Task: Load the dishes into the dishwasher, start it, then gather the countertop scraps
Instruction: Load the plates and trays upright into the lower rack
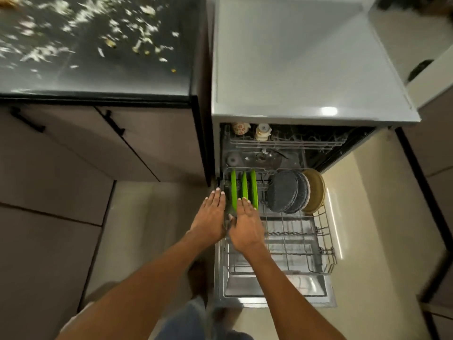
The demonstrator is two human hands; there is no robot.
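Both hands, left [212,212] and right [245,223], flat and unclenched, reach the green plates [244,188] standing edge-on just beyond the right fingertips

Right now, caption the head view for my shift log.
Both hands, left and right, reach open toward green plates standing in the pulled-out lower rack; scraps litter the countertop.

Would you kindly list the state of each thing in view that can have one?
Dishwasher: door open.
Lower rack: pulled out, partly loaded.
Green plates: three, on edge in the rack.
Dark plates: on edge.
Cups: two, in the upper rack.
Countertop scraps: still scattered.
Left hand: open, empty.
Right hand: open, empty.
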